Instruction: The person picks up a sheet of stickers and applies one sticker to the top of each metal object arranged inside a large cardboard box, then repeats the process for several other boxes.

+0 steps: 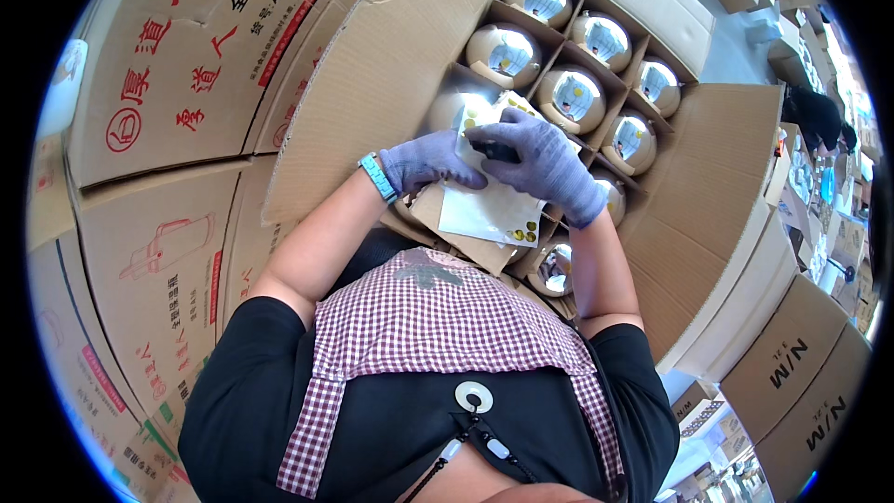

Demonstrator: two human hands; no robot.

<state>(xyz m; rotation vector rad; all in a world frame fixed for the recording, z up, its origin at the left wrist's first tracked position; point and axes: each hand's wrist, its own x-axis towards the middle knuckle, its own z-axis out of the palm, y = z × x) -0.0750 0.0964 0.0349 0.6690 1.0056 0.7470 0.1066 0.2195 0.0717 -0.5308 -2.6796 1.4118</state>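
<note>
Both my hands wear grey knit gloves over an open cardboard box that holds shiny silvery rounded vessels (570,99) in card dividers. My right hand (534,157) grips a small black object (497,151), whose kind I cannot tell. Close by on the left, my left hand (436,162) has its fingers at the edge of a pale sheet with round yellow-gold stickers (469,127); whether it pinches the sheet is unclear. Below the hands, a white sheet (489,213) with a few gold round stickers rests on a piece of cardboard (427,208).
The box's large flaps stand open at left (363,77) and right (698,202). Stacked printed cartons (160,70) rise on the left. More cartons (789,370) stand at lower right. A person in dark clothing (814,115) is at the far right.
</note>
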